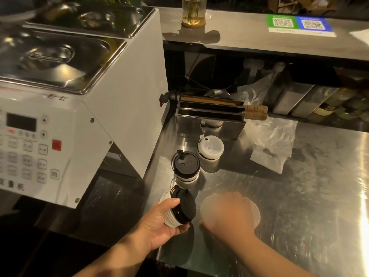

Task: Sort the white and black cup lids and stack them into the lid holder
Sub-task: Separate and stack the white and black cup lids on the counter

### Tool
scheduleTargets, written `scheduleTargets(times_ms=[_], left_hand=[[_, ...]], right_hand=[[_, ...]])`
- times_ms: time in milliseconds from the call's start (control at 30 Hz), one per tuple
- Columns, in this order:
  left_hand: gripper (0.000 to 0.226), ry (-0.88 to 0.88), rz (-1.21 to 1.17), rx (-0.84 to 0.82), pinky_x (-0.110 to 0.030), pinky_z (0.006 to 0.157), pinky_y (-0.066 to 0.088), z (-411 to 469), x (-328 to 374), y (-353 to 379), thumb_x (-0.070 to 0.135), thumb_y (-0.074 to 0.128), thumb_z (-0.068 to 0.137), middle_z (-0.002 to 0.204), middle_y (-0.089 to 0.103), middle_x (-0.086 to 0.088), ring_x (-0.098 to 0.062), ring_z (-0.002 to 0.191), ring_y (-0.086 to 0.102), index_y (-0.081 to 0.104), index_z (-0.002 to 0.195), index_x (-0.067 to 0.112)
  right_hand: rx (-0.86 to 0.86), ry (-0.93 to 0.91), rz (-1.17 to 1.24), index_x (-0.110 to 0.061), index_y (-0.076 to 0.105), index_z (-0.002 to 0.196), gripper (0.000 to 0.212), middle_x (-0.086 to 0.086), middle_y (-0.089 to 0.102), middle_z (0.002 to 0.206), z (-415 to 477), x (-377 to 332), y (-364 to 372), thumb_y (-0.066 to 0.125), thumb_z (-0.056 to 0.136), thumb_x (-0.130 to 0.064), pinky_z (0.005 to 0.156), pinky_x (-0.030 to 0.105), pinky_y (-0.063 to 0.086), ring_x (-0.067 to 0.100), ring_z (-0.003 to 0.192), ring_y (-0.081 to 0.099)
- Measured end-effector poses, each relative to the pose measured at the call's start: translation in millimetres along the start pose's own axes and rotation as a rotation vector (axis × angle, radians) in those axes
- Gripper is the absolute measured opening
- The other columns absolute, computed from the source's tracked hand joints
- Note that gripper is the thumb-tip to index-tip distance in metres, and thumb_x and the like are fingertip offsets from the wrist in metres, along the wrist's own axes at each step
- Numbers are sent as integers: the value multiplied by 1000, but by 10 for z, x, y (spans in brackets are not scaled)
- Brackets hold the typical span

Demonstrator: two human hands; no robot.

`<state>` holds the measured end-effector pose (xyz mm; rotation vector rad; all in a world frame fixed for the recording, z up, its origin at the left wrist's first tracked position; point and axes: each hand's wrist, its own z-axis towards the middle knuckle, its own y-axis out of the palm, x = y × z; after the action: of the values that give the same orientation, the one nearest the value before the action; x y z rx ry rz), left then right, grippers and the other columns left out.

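Down near the front edge of the steel counter [303, 196], the left hand [159, 222] grips a short lid stack [180, 210]. Thumb lies over the top side, fingers curl beneath. The stack is tipped so its black top lid faces right; ribbed white lids sit behind it against the palm.

The right hand [229, 212] is just beside it, palm down, wrist angled in from the lower right, covering most of a pale round lid [256, 214] lying flat on the counter. This hand is motion-blurred, so I cannot tell whether its fingers pinch the lid or only rest on it.

Beyond the hands, a black-topped stack [185, 166] stands upright, with white lids under the black one. A white stack [210, 149] stands just behind it. Both are round, matte plastic, with tethered plugs. A steel rack [209, 116] sits further back, with crumpled clear plastic [273, 140] to its right. A white keypad machine [50, 146] stands at left.
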<state>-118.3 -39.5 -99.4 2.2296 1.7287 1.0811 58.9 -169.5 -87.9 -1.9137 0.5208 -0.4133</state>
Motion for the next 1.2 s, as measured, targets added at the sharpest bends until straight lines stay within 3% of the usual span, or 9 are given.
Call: scheduleTargets(times_ms=[233,300,467,667,767,867,1000,1100,1200], left_hand=[[96,-31,63,-9,-45,68,59,1,-27,10,24,99,47,115,73,-30,-39,93,70,64,134,4],[99,-38,73,-19,-45,69,59,3,-26,12,26,103,43,114,74,-30,-39,91,71,65,132,4],[86,-35,101,-25,-46,72,59,-9,-2,46,25,96,56,115,76,-29,-37,92,73,64,134,5],[98,-26,181,25,-44,69,59,-36,5,77,29,100,53,114,77,-26,-37,97,70,60,141,10],[106,-52,188,37,-43,68,58,-43,-12,44,28,104,46,116,75,-27,-40,101,67,61,141,12],[110,-85,194,19,-43,67,57,-47,-29,96,29,107,37,117,74,-28,-40,102,65,64,137,12],[100,-99,216,11,-42,66,56,-20,-52,273,26,101,47,124,71,-29,-40,103,64,63,139,14],[82,-97,220,18,-43,68,55,28,-66,395,23,89,62,125,69,-30,-41,105,63,61,139,13],[80,-95,213,19,-42,68,56,60,-60,492,24,87,64,123,71,-29,-40,102,64,61,139,13]], right_hand=[[54,-39,13,-19,48,140,93,5,56,132,10,-26,137,40,78,-87,107,50,28,32,124,45],[88,-85,49,-15,47,147,94,6,60,134,-4,-42,236,48,79,-80,107,50,34,32,123,51],[122,-157,61,-13,62,137,89,11,64,143,11,-37,397,73,70,-71,103,49,49,30,113,67],[193,-131,145,-17,52,145,100,10,57,149,-33,137,387,64,61,-71,117,53,18,32,128,60],[238,-19,210,-22,60,134,84,10,59,143,-155,357,395,69,60,-62,111,52,28,35,127,56],[222,44,201,-23,65,114,62,7,64,130,-224,586,484,79,58,-46,94,48,47,33,115,57],[230,83,193,-18,67,107,54,11,66,129,-182,779,529,86,58,-29,85,49,55,36,111,60],[270,111,206,-18,67,107,56,13,66,130,-164,821,444,86,56,-30,87,52,56,38,115,62],[337,-54,195,-24,68,112,56,6,67,130,-147,675,386,82,62,-45,92,49,56,32,114,65]])
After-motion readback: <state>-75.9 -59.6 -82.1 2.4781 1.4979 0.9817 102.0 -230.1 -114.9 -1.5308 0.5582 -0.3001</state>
